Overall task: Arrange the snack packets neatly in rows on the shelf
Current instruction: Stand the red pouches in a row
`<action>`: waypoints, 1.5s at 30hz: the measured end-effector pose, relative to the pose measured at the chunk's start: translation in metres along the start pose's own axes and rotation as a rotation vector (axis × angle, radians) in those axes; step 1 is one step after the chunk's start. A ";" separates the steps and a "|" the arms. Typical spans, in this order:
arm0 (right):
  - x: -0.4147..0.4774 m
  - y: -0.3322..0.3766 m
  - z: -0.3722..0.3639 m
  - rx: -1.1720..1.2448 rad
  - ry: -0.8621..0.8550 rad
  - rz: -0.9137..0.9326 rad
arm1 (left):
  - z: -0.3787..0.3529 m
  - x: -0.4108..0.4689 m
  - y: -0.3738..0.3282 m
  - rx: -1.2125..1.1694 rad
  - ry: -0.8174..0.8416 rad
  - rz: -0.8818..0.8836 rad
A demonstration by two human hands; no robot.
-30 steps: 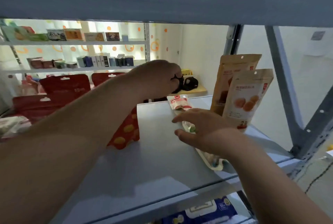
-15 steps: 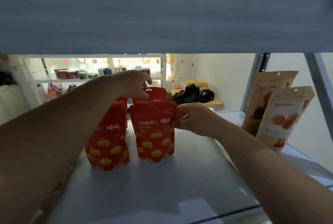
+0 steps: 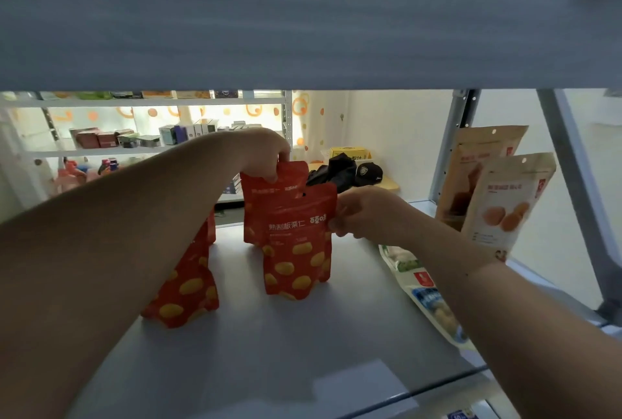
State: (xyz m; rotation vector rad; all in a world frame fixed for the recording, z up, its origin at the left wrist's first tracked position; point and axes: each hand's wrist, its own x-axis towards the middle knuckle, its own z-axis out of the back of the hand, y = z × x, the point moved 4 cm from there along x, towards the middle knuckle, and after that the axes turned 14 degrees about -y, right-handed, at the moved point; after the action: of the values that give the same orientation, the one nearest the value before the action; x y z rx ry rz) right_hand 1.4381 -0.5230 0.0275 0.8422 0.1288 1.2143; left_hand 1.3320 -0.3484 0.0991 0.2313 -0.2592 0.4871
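Standing on the grey metal shelf (image 3: 286,351), the front red yellow-spotted snack pouch (image 3: 296,250) is pinched at its 3 o'clock edge by the right hand (image 3: 365,216) while the left hand (image 3: 266,161) pinches the 12 o'clock top of the rear red pouch (image 3: 256,198), so an uneven release could topple both.

- I get a dim grey metal shelf board (image 3: 269,368), shaded by the blurred grey board overhead (image 3: 303,14).
- Backlit white far shelving (image 3: 151,102) glares, washed out.
- Frame edges bend; the top-right corner smears.
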 end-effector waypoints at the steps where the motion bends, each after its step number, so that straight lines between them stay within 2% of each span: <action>1: 0.000 -0.003 0.003 0.002 -0.008 -0.009 | -0.001 0.003 -0.005 -0.006 -0.006 -0.007; 9: 0.004 -0.026 0.019 0.030 -0.013 -0.023 | -0.007 0.013 -0.028 -0.183 -0.114 0.042; 15: 0.007 -0.039 0.028 0.090 0.077 -0.028 | -0.013 0.008 -0.032 -0.386 -0.186 0.171; 17: 0.009 -0.039 0.033 0.147 0.102 -0.030 | -0.010 -0.001 -0.033 -0.520 -0.321 0.276; 20: 0.021 -0.044 0.050 0.309 0.063 -0.114 | 0.000 -0.038 -0.028 -0.726 -0.697 0.494; 21: 0.028 -0.047 0.056 0.375 0.024 -0.146 | -0.001 -0.055 -0.030 -0.873 -0.786 0.533; 23: 0.044 -0.053 0.061 0.479 -0.069 -0.173 | -0.010 -0.089 -0.042 -1.290 -0.853 0.556; 24: 0.053 -0.054 0.059 0.481 -0.102 -0.162 | -0.018 -0.104 -0.050 -1.429 -0.835 0.560; 25: 0.062 -0.055 0.054 0.449 -0.108 -0.149 | -0.028 -0.115 -0.059 -1.465 -0.783 0.567; 30: 0.079 -0.046 0.014 0.288 0.151 -0.111 | -0.089 -0.135 -0.083 -1.269 -0.420 0.711; 33: 0.084 -0.047 0.006 0.320 0.150 -0.105 | -0.104 -0.134 -0.083 -1.000 -0.293 0.656; 36: 0.086 -0.050 0.009 0.330 0.099 -0.094 | -0.105 -0.130 -0.084 -0.913 -0.281 0.615; 45: 0.087 -0.066 0.024 0.260 0.045 -0.121 | -0.109 -0.121 -0.096 -0.951 -0.297 0.566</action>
State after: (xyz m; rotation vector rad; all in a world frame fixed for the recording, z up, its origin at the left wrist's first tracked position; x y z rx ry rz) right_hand 1.5344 -0.4663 0.0319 1.0178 0.3761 1.1168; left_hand 1.2966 -0.4526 -0.0544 -0.7259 -0.8238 0.8326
